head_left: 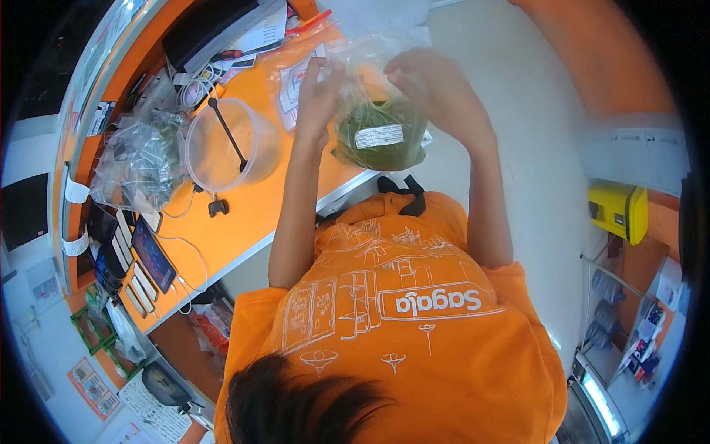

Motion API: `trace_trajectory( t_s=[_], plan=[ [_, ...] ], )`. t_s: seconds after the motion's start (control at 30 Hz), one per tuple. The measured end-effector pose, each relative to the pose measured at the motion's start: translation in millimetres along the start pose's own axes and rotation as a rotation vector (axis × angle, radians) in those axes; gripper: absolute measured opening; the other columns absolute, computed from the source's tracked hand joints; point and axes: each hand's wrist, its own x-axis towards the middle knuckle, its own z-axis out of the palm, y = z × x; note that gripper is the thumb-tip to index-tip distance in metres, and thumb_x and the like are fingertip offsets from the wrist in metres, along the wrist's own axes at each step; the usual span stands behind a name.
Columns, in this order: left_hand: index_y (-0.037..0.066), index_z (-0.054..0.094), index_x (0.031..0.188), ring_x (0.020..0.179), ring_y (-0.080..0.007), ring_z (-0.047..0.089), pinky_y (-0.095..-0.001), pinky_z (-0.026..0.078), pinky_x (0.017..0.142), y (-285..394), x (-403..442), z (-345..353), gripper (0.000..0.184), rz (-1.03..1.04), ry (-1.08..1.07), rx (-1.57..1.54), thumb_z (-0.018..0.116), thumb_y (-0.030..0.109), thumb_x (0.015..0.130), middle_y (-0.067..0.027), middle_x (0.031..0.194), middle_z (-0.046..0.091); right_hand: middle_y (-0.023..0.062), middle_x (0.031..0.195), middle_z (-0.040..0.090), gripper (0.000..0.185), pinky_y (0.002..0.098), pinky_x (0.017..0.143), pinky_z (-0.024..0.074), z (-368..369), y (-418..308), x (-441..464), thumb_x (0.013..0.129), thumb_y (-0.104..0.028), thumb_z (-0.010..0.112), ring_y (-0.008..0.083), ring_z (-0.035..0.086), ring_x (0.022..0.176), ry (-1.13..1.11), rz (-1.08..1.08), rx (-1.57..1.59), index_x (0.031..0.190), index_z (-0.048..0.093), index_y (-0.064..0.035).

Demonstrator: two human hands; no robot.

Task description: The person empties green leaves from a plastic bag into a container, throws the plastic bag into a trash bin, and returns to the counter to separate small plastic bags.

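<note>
Nearest, dark hair across an orange shirt with white line drawings. Beyond, by the far end of the long near edge of the counter, a clear bag of green filling, upright, with a white label on its side; whether resting on that edge or hanging just above it, cannot tell. At its upper left, the left hand, fingers curled beside the film; cannot tell whether pinching it. At its upper right, the right hand, thumb and fingertips drawn together, apparently pinching the film. Probably soft and slack, weighted low by the filling, slippery on the outside, liable to tear if tugged. Best to grasp by the film above the filling, bunched, with a palm beneath. Farther in from the near edge, a game controller, then a translucent tub with a black stick slanting across; toward the back edge, a heap of clear packets.
</note>
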Motion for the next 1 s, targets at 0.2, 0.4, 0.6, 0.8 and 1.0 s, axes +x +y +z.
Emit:
trace_trajectory(
  t_s=[0.2, 0.4, 0.6, 0.8, 1.0],
  plan=[
    [0.014, 0.046, 0.095, 0.072, -0.0134, 0.060, -0.0252, 0.047, 0.059, -5, 4, -6, 0.020, 0.055, 0.052, 0.081, 0.054, 0.030, 0.086, -0.0046, 0.083, 0.060, 0.0087, 0.089, 0.059, 0.015, 0.0365, 0.080, 0.0401, -4, -6, -11, 0.076, -0.013, 0.059, 0.0224, 0.052, 0.090, -0.051, -0.039, -0.136, 0.088, 0.061, -0.0039],
    [0.014, 0.043, 0.095, 0.070, -0.0136, 0.060, -0.0246, 0.047, 0.056, 2, -3, -6, 0.018, -0.012, 0.002, -0.025, 0.052, 0.027, 0.087, -0.0066, 0.087, 0.059, 0.0035, 0.087, 0.059, 0.011, 0.0360, 0.083, 0.0367, -10, 9, -14, 0.074, -0.013, 0.061, 0.0185, 0.051, 0.091, -0.258, -0.047, -0.232, 0.084, 0.063, -0.0078],
    [0.012, 0.041, 0.104, 0.074, -0.0149, 0.061, -0.0279, 0.051, 0.061, 4, -12, -10, 0.019, 0.004, -0.025, 0.067, 0.047, 0.024, 0.090, -0.0071, 0.090, 0.058, 0.0005, 0.076, 0.058, 0.007, 0.0343, 0.082, 0.0358, -24, 8, -16, 0.074, -0.013, 0.061, 0.0167, 0.052, 0.084, -0.334, -0.122, -0.127, 0.080, 0.064, -0.0101],
    [0.013, 0.037, 0.122, 0.078, -0.0143, 0.061, -0.0269, 0.052, 0.063, 5, -27, -12, 0.034, 0.072, -0.006, 0.100, 0.044, 0.025, 0.092, -0.0077, 0.097, 0.057, -0.0034, 0.073, 0.058, 0.006, 0.0337, 0.081, 0.0342, -31, 7, -13, 0.074, -0.015, 0.062, 0.0163, 0.051, 0.079, -0.377, -0.306, -0.020, 0.079, 0.065, -0.0122],
    [0.013, 0.041, 0.116, 0.069, -0.0093, 0.058, -0.0220, 0.047, 0.055, 26, -51, -24, 0.030, 0.025, 0.065, 0.042, 0.046, 0.027, 0.090, -0.0057, 0.091, 0.059, -0.0043, 0.075, 0.058, 0.007, 0.0344, 0.081, 0.0332, -23, 17, 11, 0.076, -0.019, 0.061, 0.0156, 0.051, 0.081, -0.320, -0.360, 0.006, 0.079, 0.065, -0.0134]
  ],
)
